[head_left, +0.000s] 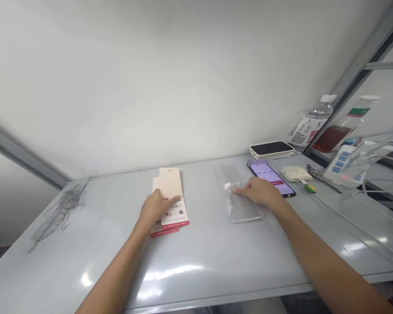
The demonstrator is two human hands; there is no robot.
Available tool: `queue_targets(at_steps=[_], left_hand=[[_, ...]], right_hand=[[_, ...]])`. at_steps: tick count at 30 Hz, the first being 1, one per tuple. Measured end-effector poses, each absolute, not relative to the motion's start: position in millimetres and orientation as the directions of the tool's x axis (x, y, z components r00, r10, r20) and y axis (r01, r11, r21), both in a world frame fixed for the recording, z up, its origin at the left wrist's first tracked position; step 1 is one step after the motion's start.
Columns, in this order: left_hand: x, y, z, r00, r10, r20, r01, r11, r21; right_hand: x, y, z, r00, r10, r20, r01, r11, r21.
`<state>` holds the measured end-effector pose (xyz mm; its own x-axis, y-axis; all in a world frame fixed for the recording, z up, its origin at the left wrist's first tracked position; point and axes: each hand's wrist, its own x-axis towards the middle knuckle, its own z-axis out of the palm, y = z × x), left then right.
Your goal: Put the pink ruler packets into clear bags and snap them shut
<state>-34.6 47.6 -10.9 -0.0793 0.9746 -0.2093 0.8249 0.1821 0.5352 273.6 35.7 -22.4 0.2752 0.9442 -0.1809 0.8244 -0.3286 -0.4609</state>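
My left hand (155, 208) grips two long white cards (170, 185) with red bottom edges and printed text. One card overlaps the other. The thumb lies across the top card, and the fingers are mostly hidden at the left edge. Further right, a clear plastic bag (244, 210) lies flat on the grey table (203, 244). My right hand (260, 191) has its fingertips closed at the bag's middle, beside a small white crumpled piece (229, 186) that I cannot identify.
Near the right hand lies a lit phone (270, 176) showing a timer. Behind it is another phone (271, 149). A white charger (296, 173) with a cable, keys (314, 171), a power strip (345, 165), a water bottle (314, 122) and a bottle of dark liquid (336, 137) occupy the right side.
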Motion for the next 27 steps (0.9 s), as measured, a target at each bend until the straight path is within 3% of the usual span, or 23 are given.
queue_targets(at_steps=[4, 7, 10, 14, 18, 22, 27], left_hand=[[-32.2, 44.4, -0.1, 0.116, 0.969, -0.217, 0.420, 0.150, 0.895], [-22.3, 34.9, 6.8, 0.243, 0.956, -0.162, 0.148, 0.128, 0.981], [-8.4, 19.8, 7.0, 0.376, 0.918, -0.127, -0.017, 0.144, 0.989], [9.7, 1.7, -2.5, 0.410, 0.908, -0.090, -0.037, 0.115, 0.993], [14.7, 3.0, -11.4, 0.197, 0.974, -0.115, 0.075, 0.102, 0.992], [7.6, 13.7, -15.3, 0.099, 0.991, -0.094, 0.083, 0.086, 0.993], [5.2, 13.1, -15.6, 0.071, 0.996, -0.056, 0.026, 0.054, 0.998]], right_hand=[[278.6, 35.7, -15.5, 0.191, 0.976, -0.107, 0.678, -0.210, -0.704], [269.6, 30.6, -3.5, 0.127, 0.991, -0.037, 0.571, -0.103, -0.815], [249.0, 22.0, 4.1, 0.103, 0.990, 0.095, 0.268, 0.064, -0.961], [219.6, 9.0, 5.0, 0.055, 0.987, 0.150, 0.112, 0.144, -0.983], [207.8, -1.3, 6.9, -0.055, 0.989, 0.134, -0.113, 0.127, -0.985], [209.0, -4.0, 8.5, -0.185, 0.978, 0.100, -0.384, 0.022, -0.923], [206.3, -1.3, 5.2, -0.170, 0.979, 0.112, -0.535, 0.004, -0.845]])
